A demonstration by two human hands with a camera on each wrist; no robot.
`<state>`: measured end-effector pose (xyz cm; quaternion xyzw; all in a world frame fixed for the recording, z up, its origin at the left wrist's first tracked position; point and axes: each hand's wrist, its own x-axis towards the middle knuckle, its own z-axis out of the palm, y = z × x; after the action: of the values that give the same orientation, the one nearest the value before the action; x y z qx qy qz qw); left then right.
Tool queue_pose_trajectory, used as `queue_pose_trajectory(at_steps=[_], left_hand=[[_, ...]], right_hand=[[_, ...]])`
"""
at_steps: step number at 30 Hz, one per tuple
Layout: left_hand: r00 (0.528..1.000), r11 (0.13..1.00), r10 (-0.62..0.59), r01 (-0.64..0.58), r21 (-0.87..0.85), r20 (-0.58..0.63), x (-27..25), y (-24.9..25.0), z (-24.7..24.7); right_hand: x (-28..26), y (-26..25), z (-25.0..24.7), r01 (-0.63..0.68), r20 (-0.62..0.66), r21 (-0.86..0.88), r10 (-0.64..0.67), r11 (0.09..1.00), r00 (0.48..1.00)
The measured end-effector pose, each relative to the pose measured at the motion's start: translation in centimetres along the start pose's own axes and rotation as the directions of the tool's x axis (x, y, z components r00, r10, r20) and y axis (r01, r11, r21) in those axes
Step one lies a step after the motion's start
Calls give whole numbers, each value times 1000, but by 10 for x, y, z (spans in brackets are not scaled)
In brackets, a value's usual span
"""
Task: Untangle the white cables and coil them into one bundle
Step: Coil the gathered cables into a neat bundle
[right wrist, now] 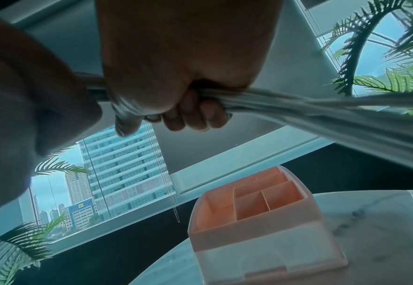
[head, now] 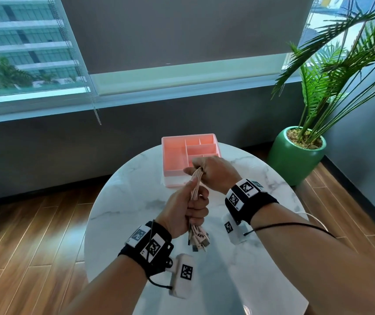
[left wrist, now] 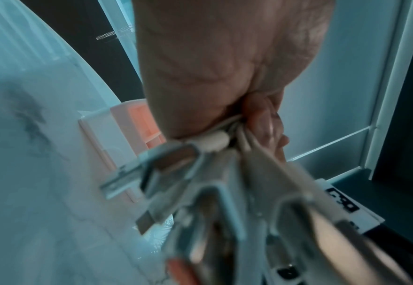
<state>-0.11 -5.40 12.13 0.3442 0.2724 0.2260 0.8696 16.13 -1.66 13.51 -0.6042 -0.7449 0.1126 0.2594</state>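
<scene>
A bunch of pale white cables (head: 196, 187) runs straight between my two hands above the round marble table (head: 136, 201). My left hand (head: 190, 208) grips the lower part in a fist, and the metal plug ends (head: 199, 241) hang out below it. My right hand (head: 207, 171) grips the upper end, fingers curled round the strands. The left wrist view has the plugs (left wrist: 200, 192) blurred and close, under the fist (left wrist: 212, 77). From the right wrist, the cables (right wrist: 322, 119) stretch taut from the right hand (right wrist: 188, 104) to the right.
A pink organiser tray (head: 175, 155) with several compartments sits at the table's far side, just beyond my hands, also in the right wrist view as the tray (right wrist: 249, 231). A potted palm in a green pot (head: 295, 155) stands on the wooden floor to the right.
</scene>
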Motion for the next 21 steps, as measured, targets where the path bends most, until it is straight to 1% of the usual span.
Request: queue_pose_trajectory(at_steps=[2,3,4,6,7,8,9,10,11,12,13,14,17,19,21], left_hand=[[1000,1000,-2,2,12,-13,0,1,8],[1000,1000,17,-17,4,-22,0,3,11],[999,999,45,-45,-11,-29,0,5,13],[994,993,100,-102,-62,-39,2,9,16],[992,987,121,-125,-98,-45,3,10,16],[989,980,142,-147,-136,-48,4,11,16],[985,971,163,-170,-168,-50,4,10,15],[981,962,187,-194,-191,-53,5,10,14],[975,954,212,-220,-202,-58,5,10,14],[969,946,239,-247,-208,-61,6,12,12],[962,938,265,-273,-214,-67,7,14,10],[954,928,290,-300,-221,-78,7,18,7],[927,897,354,-373,-237,-122,9,31,-1],[908,874,389,-417,-250,-156,12,33,-3],[876,847,424,-473,-241,-228,18,32,-3]], right_hand=[[0,8,8,-57,10,57,56,997,998],[0,14,12,-98,39,116,94,988,995],[1,19,18,-138,73,131,130,982,989],[0,22,26,-250,131,172,229,953,965],[-3,20,27,-304,193,235,262,923,946],[-7,17,30,-294,201,312,239,904,950],[-10,18,38,-252,143,361,214,898,966],[-14,19,44,-249,135,395,212,884,968],[-19,21,50,-255,127,341,225,905,966],[-28,24,54,-302,149,315,268,900,952],[-39,28,59,-310,117,278,289,909,950],[-51,28,61,-312,80,227,302,922,950],[-88,32,80,-258,-91,108,268,960,959],[-99,31,95,-248,-58,95,254,964,965],[-101,23,109,-269,42,125,266,955,963]])
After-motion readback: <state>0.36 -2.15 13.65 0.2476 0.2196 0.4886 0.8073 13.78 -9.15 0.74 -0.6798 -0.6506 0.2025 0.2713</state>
